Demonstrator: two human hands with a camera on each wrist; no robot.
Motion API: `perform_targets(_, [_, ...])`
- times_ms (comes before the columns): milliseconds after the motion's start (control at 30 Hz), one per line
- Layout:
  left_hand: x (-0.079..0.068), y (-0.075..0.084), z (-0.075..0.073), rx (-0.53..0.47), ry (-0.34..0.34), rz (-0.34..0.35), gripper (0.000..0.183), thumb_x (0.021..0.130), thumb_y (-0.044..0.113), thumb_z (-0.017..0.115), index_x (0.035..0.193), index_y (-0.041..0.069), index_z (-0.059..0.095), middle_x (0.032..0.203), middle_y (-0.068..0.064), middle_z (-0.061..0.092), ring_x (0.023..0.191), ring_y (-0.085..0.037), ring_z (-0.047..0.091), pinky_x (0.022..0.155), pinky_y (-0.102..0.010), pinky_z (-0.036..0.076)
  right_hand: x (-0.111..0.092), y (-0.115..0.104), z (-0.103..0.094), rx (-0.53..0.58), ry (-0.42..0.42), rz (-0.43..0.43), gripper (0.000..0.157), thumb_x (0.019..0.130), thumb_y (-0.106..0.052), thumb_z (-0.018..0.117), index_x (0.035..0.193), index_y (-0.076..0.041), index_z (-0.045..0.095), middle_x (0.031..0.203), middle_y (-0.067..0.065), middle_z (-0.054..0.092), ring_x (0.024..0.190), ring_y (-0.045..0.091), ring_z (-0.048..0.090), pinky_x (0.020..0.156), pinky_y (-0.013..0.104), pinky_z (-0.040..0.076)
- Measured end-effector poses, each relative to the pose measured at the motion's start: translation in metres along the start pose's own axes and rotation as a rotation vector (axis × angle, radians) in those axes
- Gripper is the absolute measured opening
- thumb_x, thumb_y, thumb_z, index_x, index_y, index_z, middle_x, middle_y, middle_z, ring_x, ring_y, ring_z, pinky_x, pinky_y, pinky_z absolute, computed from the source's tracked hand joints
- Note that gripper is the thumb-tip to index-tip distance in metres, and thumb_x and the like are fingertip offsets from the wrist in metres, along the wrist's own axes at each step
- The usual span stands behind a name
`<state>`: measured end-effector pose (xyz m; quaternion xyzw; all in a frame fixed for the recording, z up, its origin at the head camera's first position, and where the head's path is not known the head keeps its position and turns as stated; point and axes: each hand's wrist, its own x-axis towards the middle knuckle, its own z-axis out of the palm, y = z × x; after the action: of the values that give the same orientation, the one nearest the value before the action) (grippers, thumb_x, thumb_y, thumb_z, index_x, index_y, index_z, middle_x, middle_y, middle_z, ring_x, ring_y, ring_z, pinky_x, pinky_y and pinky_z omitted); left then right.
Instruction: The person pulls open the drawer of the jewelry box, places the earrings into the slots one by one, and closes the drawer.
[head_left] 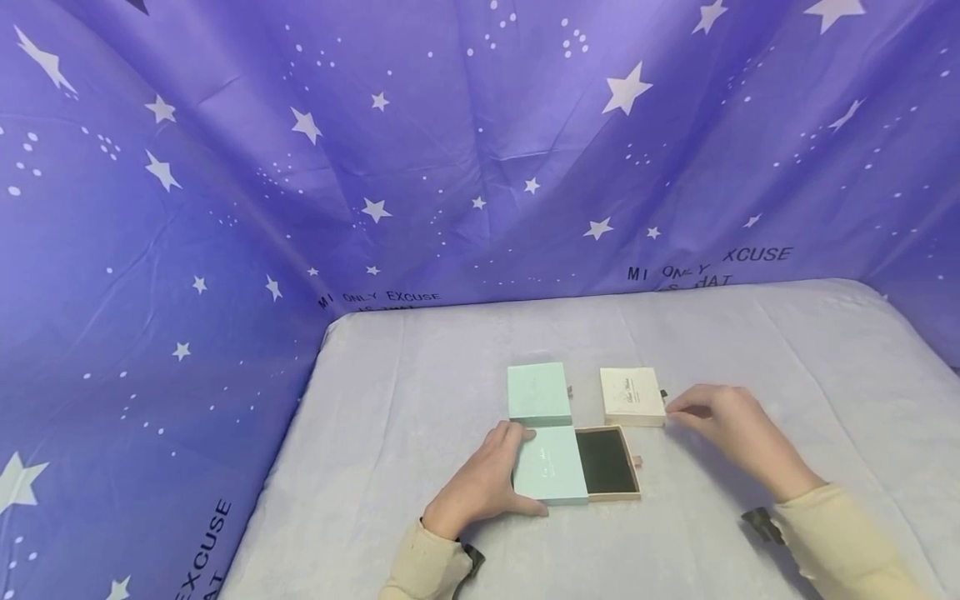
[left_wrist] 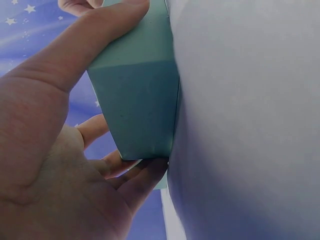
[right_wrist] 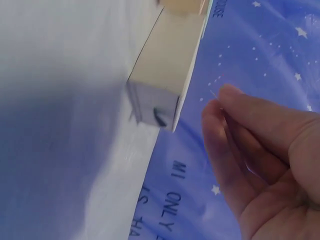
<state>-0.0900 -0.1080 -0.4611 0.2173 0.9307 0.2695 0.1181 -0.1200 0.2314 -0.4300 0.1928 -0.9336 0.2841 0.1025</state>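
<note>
A mint-green drawer box (head_left: 551, 467) lies flat with its drawer (head_left: 611, 462) slid out to the right, showing a black lining and a ribbon tab. My left hand (head_left: 487, 475) holds this box at its left end, thumb on the near side and fingers round the far side. My right hand (head_left: 731, 421) hovers just right of a cream drawer box (head_left: 632, 396), apart from its dark pull tab (right_wrist: 159, 117). In the right wrist view the thumb and index fingertips nearly meet. A faint pale line shows at them; whether anything is pinched is unclear.
A second mint-green box (head_left: 538, 392), shut, stands just behind the first, its tab to the right. All the boxes lie on a pale cloth-covered surface (head_left: 420, 375). Purple star-printed fabric (head_left: 480, 150) hangs behind and on the left.
</note>
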Motion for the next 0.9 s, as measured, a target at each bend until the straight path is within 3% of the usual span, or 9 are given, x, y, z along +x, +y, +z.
perform_targets(200, [0.000, 0.001, 0.000, -0.001, 0.000, -0.001, 0.094, 0.063, 0.042, 0.093, 0.136, 0.012, 0.042, 0.129, -0.002, 0.048, 0.113, -0.014, 0.046, 0.105, -0.033, 0.045, 0.000, -0.014, 0.006, 0.029, -0.078, -0.032, 0.013, 0.074, -0.004, 0.082, 0.082, -0.013, 0.076, 0.086, 0.001, 0.075, 0.082, 0.026, 0.070, 0.081, 0.047, 0.056])
perform_targets(600, [-0.001, -0.001, 0.000, 0.005, 0.006, 0.017, 0.093, 0.063, 0.042, 0.093, 0.135, 0.012, 0.043, 0.127, -0.001, 0.048, 0.111, -0.012, 0.046, 0.103, -0.031, 0.046, -0.004, -0.032, 0.024, 0.032, -0.077, -0.106, 0.016, 0.073, -0.003, 0.082, 0.080, -0.016, 0.076, 0.081, -0.009, 0.072, 0.077, 0.010, 0.067, 0.074, 0.033, 0.058])
perform_targets(900, [-0.002, 0.001, -0.001, 0.000, 0.005, 0.018, 0.092, 0.064, 0.042, 0.093, 0.135, 0.011, 0.043, 0.129, -0.002, 0.048, 0.111, -0.013, 0.046, 0.103, -0.032, 0.046, -0.001, -0.046, 0.035, 0.072, -0.140, -0.104, 0.012, 0.077, -0.005, 0.080, 0.082, -0.015, 0.077, 0.084, -0.006, 0.073, 0.076, 0.010, 0.067, 0.073, 0.031, 0.058])
